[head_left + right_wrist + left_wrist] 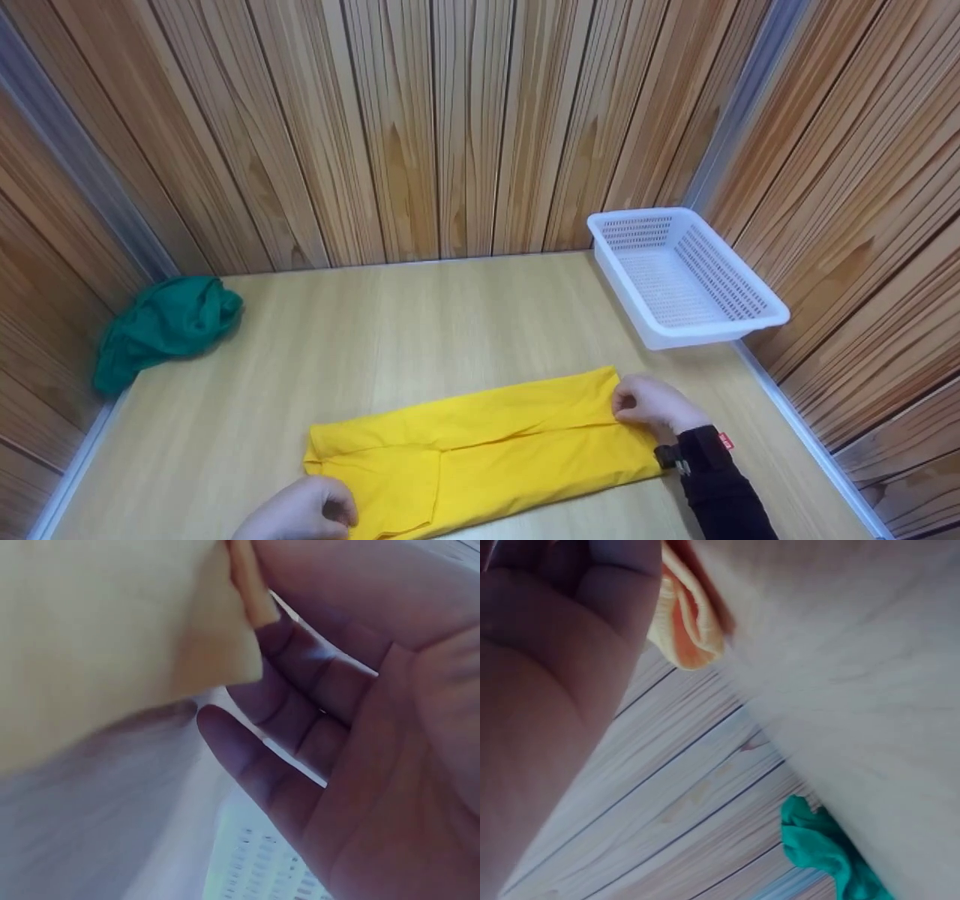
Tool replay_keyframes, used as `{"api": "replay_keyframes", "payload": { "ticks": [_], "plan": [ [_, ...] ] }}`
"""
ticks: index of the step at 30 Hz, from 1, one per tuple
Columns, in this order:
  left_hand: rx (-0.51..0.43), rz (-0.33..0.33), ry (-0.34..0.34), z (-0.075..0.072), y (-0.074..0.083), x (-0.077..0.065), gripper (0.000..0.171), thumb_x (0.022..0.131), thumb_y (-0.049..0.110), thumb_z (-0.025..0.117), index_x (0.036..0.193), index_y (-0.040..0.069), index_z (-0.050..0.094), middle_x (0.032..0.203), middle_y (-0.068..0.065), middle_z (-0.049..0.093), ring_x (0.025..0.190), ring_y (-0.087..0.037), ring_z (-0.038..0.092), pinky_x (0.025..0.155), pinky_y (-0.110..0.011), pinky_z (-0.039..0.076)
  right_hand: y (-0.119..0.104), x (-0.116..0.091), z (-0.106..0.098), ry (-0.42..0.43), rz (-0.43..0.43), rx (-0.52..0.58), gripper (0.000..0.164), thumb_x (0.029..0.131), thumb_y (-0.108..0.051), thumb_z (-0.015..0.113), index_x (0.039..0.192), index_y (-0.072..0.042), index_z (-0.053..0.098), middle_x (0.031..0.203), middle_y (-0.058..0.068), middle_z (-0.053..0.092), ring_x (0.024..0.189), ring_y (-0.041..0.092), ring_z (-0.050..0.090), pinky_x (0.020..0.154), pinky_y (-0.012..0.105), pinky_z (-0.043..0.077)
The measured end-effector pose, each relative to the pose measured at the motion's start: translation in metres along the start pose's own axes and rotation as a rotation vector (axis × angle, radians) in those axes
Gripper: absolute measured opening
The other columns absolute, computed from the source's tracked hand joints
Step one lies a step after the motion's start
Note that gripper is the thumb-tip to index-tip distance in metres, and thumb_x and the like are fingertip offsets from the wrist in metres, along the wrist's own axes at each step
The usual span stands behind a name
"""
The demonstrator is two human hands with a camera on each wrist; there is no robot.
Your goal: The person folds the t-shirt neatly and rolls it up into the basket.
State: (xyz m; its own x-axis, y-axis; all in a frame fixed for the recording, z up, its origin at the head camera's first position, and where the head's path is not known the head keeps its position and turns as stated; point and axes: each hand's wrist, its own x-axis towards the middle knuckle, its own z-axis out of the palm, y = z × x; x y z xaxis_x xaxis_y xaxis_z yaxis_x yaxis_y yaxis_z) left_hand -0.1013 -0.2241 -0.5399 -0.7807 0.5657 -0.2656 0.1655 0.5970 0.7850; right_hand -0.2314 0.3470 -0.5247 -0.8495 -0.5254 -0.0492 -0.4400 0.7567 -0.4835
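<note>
A yellow shirt [517, 442] lies folded into a long strip on the table, with a squarish flap over its left part. At the strip's right end my right hand [652, 401] pinches the edge between thumb and fingers. In the right wrist view, the cloth's corner [225, 652] goes in between the thumb and the curled fingers [259, 772]. My left hand [304, 510] grips the near left edge, its fingers bent in. The left wrist view shows a looped fold of the shirt [686, 630] beyond that hand; the fingertips there are hidden.
A white perforated basket [652, 330] stands at the back right by the side wall. A crumpled green cloth [169, 322] lies at the back left corner, partly over the table edge. Wood-plank walls [405, 135] close off the back and both sides.
</note>
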Motion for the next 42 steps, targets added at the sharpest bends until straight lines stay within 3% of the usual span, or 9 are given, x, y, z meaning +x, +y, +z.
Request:
{"api": "replay_keyframes", "payload": {
  "ticks": [7,14,20,24,27,33,36,38,42],
  "plan": [
    [0.117,-0.030,0.052,0.004,0.012,0.001,0.014,0.080,0.011,0.078,0.085,0.019,0.067,0.073,0.011,0.057,0.065,-0.009,0.051,0.059,-0.029,0.042,-0.010,0.004,-0.001,0.034,0.013,-0.067,0.016,0.077,-0.010,0.077,0.074,-0.018,0.064,0.074,-0.011,0.055,0.070,0.010,0.050,0.065,0.030,0.044],
    [0.289,0.052,0.289,0.009,0.022,0.002,0.015,0.087,0.026,0.075,0.084,0.017,0.063,0.073,0.013,0.050,0.066,-0.005,0.046,0.059,-0.029,0.042,-0.024,0.015,0.004,0.148,-0.187,-0.211,0.010,0.082,-0.013,0.077,0.088,-0.010,0.069,0.086,-0.003,0.065,0.083,0.020,0.059,0.080,0.041,0.049],
    [0.394,0.035,0.450,0.019,0.033,0.003,0.025,0.087,0.022,0.075,0.101,0.004,0.065,0.095,-0.003,0.063,0.090,-0.025,0.060,0.083,-0.049,0.050,-0.040,0.024,0.013,0.125,-0.246,-0.246,0.028,0.084,-0.013,0.075,0.110,-0.005,0.070,0.109,0.008,0.069,0.104,0.029,0.061,0.096,0.047,0.047],
    [0.366,0.007,0.436,0.026,0.039,0.004,0.039,0.086,0.021,0.075,0.112,-0.006,0.064,0.111,-0.021,0.065,0.108,-0.042,0.059,0.095,-0.060,0.044,-0.044,0.025,0.018,0.101,-0.237,-0.257,0.035,0.085,-0.014,0.075,0.118,-0.006,0.069,0.118,0.010,0.067,0.110,0.031,0.059,0.099,0.048,0.046],
    [0.364,-0.015,0.388,0.029,0.041,0.006,0.047,0.087,0.023,0.075,0.117,-0.010,0.061,0.115,-0.026,0.064,0.111,-0.046,0.058,0.097,-0.061,0.042,-0.045,0.026,0.021,0.085,-0.241,-0.263,0.035,0.085,-0.014,0.074,0.119,-0.007,0.069,0.120,0.010,0.066,0.112,0.031,0.058,0.099,0.048,0.046],
    [0.508,0.025,0.348,0.033,0.042,0.011,0.028,0.083,0.029,0.076,0.091,0.006,0.061,0.082,-0.003,0.058,0.075,-0.026,0.058,0.068,-0.046,0.050,-0.046,0.025,0.023,0.044,-0.243,-0.277,0.031,0.086,-0.014,0.074,0.116,-0.006,0.071,0.124,0.014,0.064,0.115,0.035,0.057,0.100,0.050,0.044],
    [0.543,0.031,0.351,0.034,0.043,0.012,0.028,0.081,0.030,0.078,0.083,0.010,0.058,0.081,-0.001,0.053,0.071,-0.024,0.054,0.060,-0.043,0.048,-0.046,0.024,0.024,0.033,-0.225,-0.275,0.030,0.086,-0.014,0.074,0.115,-0.005,0.072,0.125,0.015,0.063,0.115,0.036,0.057,0.101,0.050,0.043],
    [0.539,0.012,0.346,0.035,0.043,0.013,0.027,0.080,0.030,0.078,0.081,0.011,0.058,0.085,-0.004,0.055,0.073,-0.026,0.055,0.060,-0.044,0.048,-0.046,0.024,0.024,0.028,-0.216,-0.271,0.031,0.086,-0.014,0.073,0.115,-0.004,0.072,0.126,0.015,0.063,0.116,0.036,0.056,0.101,0.051,0.043],
    [0.495,-0.037,0.334,0.036,0.044,0.013,0.027,0.080,0.026,0.079,0.091,0.005,0.066,0.105,-0.022,0.064,0.093,-0.042,0.060,0.076,-0.058,0.051,-0.045,0.024,0.025,0.017,-0.217,-0.270,0.031,0.086,-0.014,0.073,0.116,-0.004,0.072,0.126,0.016,0.062,0.116,0.037,0.056,0.101,0.051,0.043]
  ]
}}
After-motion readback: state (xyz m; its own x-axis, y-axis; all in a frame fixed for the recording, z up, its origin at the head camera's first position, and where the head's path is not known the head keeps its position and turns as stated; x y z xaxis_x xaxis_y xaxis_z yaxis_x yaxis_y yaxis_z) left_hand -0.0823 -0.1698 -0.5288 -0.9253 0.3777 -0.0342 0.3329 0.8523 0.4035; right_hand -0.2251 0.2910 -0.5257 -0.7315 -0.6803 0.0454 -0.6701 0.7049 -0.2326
